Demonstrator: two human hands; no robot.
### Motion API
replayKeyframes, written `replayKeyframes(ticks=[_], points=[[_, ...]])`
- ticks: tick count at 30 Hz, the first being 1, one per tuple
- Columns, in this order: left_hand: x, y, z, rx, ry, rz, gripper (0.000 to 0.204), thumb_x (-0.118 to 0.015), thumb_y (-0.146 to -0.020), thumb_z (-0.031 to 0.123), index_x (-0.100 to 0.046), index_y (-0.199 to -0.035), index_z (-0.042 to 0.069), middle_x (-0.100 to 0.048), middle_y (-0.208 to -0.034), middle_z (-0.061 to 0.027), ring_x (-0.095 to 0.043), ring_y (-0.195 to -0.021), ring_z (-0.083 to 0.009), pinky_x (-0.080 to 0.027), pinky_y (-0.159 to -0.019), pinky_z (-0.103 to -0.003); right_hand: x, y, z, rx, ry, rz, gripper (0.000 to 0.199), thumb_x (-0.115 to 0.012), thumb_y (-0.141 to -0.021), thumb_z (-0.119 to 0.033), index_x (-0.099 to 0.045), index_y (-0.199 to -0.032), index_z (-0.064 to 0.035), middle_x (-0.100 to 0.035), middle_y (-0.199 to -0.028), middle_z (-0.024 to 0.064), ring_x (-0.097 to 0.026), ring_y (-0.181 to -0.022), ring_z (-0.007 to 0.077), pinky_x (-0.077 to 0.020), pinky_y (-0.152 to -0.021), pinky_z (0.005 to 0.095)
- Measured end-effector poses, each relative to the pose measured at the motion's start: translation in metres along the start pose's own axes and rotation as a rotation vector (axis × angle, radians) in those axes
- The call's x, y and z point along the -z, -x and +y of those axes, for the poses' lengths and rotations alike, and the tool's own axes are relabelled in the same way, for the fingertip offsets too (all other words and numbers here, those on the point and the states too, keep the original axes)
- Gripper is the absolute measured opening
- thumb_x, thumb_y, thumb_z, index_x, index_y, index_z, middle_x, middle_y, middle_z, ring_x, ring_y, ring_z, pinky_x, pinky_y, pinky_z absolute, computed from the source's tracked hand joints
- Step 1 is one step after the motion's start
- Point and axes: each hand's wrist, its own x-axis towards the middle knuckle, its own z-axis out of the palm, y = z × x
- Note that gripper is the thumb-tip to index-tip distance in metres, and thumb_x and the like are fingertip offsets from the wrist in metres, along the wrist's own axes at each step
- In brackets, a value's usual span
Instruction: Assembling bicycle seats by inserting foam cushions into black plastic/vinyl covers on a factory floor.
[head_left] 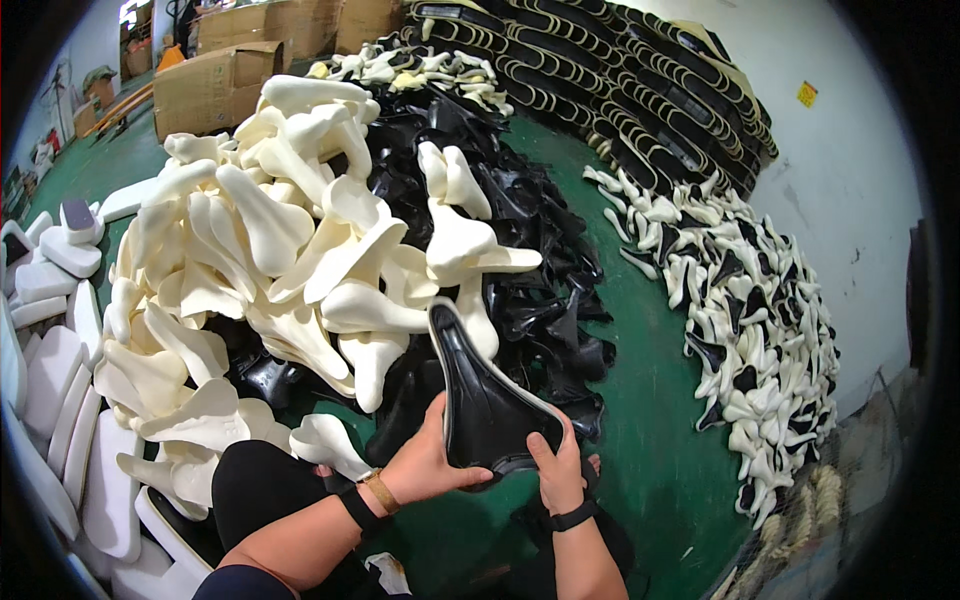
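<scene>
Between my two hands is a bicycle saddle [490, 420], its glossy black hollow side facing me and a thin cream edge along its rim. The narrow nose points away, up and to the left. My left hand [440, 458] grips the wide end's left side, thumb lying across the black face. On the right side my right hand [560, 460] clasps the rim, thumb on the black face and fingers behind. Just past the saddle lies a big heap of cream foam saddle pads [270, 220], with black saddle shells [540, 300] heaped beside and beneath them.
Smaller cream and black saddle pieces [760, 330] form a long pile along the right wall. Black cushions with pale edges [620, 90] are stacked at the back. Cardboard boxes [215, 90] stand far left, white foam blocks [110, 480] near left. Green floor [640, 400] shows between the piles.
</scene>
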Motion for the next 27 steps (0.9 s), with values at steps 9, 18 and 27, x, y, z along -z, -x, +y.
replayKeyframes(ticks=[9,18,27], points=[[0.047,-0.023,0.015,0.248,0.853,0.421,0.054,-0.054,-0.098,0.027,-0.026,-0.142,0.015,-0.059,-0.116,-0.0083,-0.061,-0.097,-0.0181,-0.051,-0.08,-0.034,0.002,0.012,-0.007,-0.078,-0.148,-0.179,0.069,-0.078,-0.078,-0.029,-0.048,-0.13,0.0053,-0.057,-0.123,0.0123,-0.053,-0.113,0.0205,-0.036,-0.103,0.0328],[0.068,-0.02,-0.023,0.048,0.65,0.369,0.027,-0.058,-0.095,0.012,-0.048,-0.119,0.005,-0.06,-0.105,-0.0062,-0.059,-0.096,-0.0133,-0.047,-0.088,-0.027,0.011,0.032,-0.003,-0.337,-0.126,-0.421,0.057,-0.068,-0.085,-0.013,-0.043,-0.135,0.0034,-0.055,-0.126,0.0138,-0.055,-0.114,0.0227,-0.0422,-0.1,0.0345],[0.059,-0.011,-0.012,0.038,-0.359,0.353,0.053,-0.066,-0.084,0.021,-0.044,-0.129,0.004,-0.05,-0.119,-0.0202,-0.057,-0.102,-0.0347,-0.048,-0.089,-0.041,0.19,0.007,-0.089,-0.382,0.597,-0.1,0.033,-0.052,-0.095,-0.03,-0.057,-0.108,-0.0005,-0.065,-0.088,0.0081,-0.062,-0.087,0.0203,-0.0534,-0.079,0.0368]])
